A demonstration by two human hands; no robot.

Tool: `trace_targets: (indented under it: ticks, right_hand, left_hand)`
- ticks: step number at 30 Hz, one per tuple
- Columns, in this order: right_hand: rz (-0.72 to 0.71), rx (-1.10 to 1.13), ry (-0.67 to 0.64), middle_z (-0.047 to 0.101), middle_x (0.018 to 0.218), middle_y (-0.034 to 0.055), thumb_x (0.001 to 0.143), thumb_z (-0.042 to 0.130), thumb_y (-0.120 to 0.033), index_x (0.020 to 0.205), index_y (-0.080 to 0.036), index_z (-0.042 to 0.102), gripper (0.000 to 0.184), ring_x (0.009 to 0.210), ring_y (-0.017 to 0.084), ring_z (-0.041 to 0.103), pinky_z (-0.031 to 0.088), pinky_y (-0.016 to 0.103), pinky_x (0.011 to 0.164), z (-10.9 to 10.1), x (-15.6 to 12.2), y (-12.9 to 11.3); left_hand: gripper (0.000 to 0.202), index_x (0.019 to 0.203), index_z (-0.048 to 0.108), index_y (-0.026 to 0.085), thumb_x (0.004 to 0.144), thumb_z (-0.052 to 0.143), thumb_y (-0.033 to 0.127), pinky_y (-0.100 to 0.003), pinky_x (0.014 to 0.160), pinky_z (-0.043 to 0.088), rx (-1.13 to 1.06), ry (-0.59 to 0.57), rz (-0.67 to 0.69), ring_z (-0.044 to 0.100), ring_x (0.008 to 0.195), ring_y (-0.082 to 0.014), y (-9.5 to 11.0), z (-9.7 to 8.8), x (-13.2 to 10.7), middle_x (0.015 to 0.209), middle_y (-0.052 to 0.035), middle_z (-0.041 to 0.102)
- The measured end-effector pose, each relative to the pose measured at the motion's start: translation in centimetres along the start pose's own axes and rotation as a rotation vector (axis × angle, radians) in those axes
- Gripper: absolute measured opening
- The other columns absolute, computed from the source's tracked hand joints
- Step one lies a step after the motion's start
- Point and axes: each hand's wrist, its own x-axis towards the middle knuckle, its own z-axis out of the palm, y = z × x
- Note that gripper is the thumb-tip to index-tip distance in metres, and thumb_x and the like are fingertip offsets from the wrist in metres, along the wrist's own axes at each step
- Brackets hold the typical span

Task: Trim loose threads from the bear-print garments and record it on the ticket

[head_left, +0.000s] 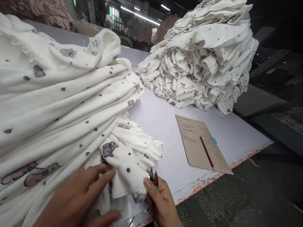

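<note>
White fleece garments [71,97] printed with small bears and dots lie in a deep stack on the left, and one collar shows a 2XL label [94,44]. Over the front of the stack, my left hand [78,192] is open, its fingers stretched and thumb apart, near a sleeve end [127,167]. My right hand [163,198] is closed at the tip of this sleeve, its thumb pressing the cloth edge. Dark-bladed thread snips [154,177] are in that same hand, blades pointing up, with a bit of green at the pivot. The palm hides their handles.
A tall folded heap of the same garments [199,66] stands at the back right. On the white table [163,119] lies a brown written-on card [194,151] with a dark red pencil [206,151] and a blue clip [214,140]. Pinkish cloth piles [42,12] sit behind.
</note>
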Motion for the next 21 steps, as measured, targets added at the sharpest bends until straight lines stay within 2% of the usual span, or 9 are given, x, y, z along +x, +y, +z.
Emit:
trace_targets:
  ticks: [1, 3, 5, 6, 11, 14, 17, 19, 21]
  right_hand:
    - [0.069, 0.088, 0.040, 0.034, 0.053, -0.0066, 0.079, 0.065, -0.057, 0.083, -0.019, 0.067, 0.038, 0.047, 0.007, 0.028, 0.026, 0.020, 0.047, 0.3, -0.3, 0.0]
    - [0.147, 0.204, 0.127, 0.027, 0.050, -0.0094, 0.068, 0.074, -0.059, 0.079, -0.017, 0.069, 0.044, 0.044, 0.004, 0.018, 0.015, 0.019, 0.044, 0.7, -0.9, 0.1]
    - [0.136, 0.307, 0.189, 0.028, 0.047, -0.0107, 0.064, 0.080, -0.055, 0.080, -0.016, 0.070, 0.043, 0.042, 0.002, 0.017, 0.013, 0.018, 0.044, 0.8, -1.0, 0.1]
    - [0.113, 0.362, 0.205, 0.030, 0.046, -0.0111, 0.064, 0.082, -0.051, 0.081, -0.016, 0.070, 0.040, 0.041, 0.001, 0.017, 0.013, 0.017, 0.043, 0.7, -0.9, 0.1]
    - [0.073, 0.528, 0.214, 0.031, 0.046, -0.0130, 0.071, 0.080, -0.038, 0.075, -0.016, 0.066, 0.027, 0.038, 0.000, 0.010, 0.017, 0.015, 0.038, -0.5, 0.5, 0.1]
    - [-0.031, 0.231, 0.324, 0.044, 0.054, -0.0075, 0.078, 0.073, -0.041, 0.079, -0.019, 0.063, 0.024, 0.043, 0.005, 0.035, 0.033, 0.016, 0.044, -0.6, 0.9, 0.2]
    - [-0.263, -0.203, 0.383, 0.060, 0.088, 0.0017, 0.081, 0.067, -0.043, 0.101, -0.025, 0.058, 0.028, 0.076, 0.016, 0.057, 0.045, 0.022, 0.064, 0.2, 0.4, 0.1]
    - [-0.437, -0.430, 0.316, 0.057, 0.110, 0.0050, 0.079, 0.069, -0.043, 0.115, -0.029, 0.053, 0.042, 0.095, 0.022, 0.057, 0.046, 0.027, 0.074, 1.0, 0.3, 0.0]
    - [-0.564, -0.627, 0.166, 0.052, 0.121, 0.0063, 0.078, 0.070, -0.035, 0.117, -0.029, 0.052, 0.043, 0.099, 0.023, 0.056, 0.044, 0.029, 0.078, 1.6, 0.8, -0.3]
  left_hand:
    - [0.055, 0.121, 0.053, 0.024, 0.078, 0.059, 0.058, -0.030, 0.085, 0.043, 0.003, 0.042, 0.025, 0.061, 0.097, -0.0241, 0.9, 0.3, 0.6, 0.115, -0.0074, 0.062]
    - [0.036, 0.119, 0.052, 0.021, 0.087, 0.053, 0.038, -0.029, 0.095, 0.037, -0.034, 0.081, 0.047, 0.055, 0.107, -0.0229, 1.9, 1.1, 1.6, 0.120, -0.0081, 0.056]
    - [0.031, 0.116, 0.050, 0.023, 0.088, 0.040, 0.015, -0.027, 0.099, 0.033, -0.130, 0.081, -0.019, 0.051, 0.112, -0.0194, 1.9, 1.7, 2.1, 0.122, -0.0055, 0.053]
    - [0.032, 0.114, 0.049, 0.025, 0.087, 0.036, 0.013, -0.027, 0.098, 0.034, -0.201, 0.066, -0.096, 0.050, 0.113, -0.0187, 1.4, 1.7, 2.1, 0.122, -0.0042, 0.052]
    - [0.026, 0.109, 0.052, 0.027, 0.088, 0.043, 0.039, -0.024, 0.072, 0.050, -0.474, -0.142, -0.498, 0.064, 0.097, -0.0211, -0.8, 0.1, 2.0, 0.102, -0.0003, 0.067]
    - [0.024, 0.102, 0.059, 0.030, 0.083, 0.049, 0.041, -0.019, 0.070, 0.050, -0.520, 0.013, -0.606, 0.065, 0.092, -0.0180, 0.0, -1.1, 2.2, 0.099, 0.0043, 0.070]
    - [0.018, 0.095, 0.063, 0.033, 0.081, 0.052, 0.034, -0.011, 0.061, 0.049, -0.568, 0.095, -0.519, 0.065, 0.079, -0.0121, 1.3, -1.8, 3.1, 0.091, 0.0082, 0.070]
    - [0.020, 0.095, 0.062, 0.036, 0.082, 0.050, 0.027, -0.008, 0.061, 0.048, -0.584, 0.059, -0.397, 0.066, 0.078, -0.0092, 1.7, -1.9, 3.8, 0.089, 0.0109, 0.070]
    - [0.026, 0.100, 0.060, 0.037, 0.083, 0.048, 0.021, -0.007, 0.072, 0.048, -0.573, -0.001, -0.265, 0.067, 0.085, -0.0080, 1.6, -1.7, 4.3, 0.094, 0.0120, 0.070]
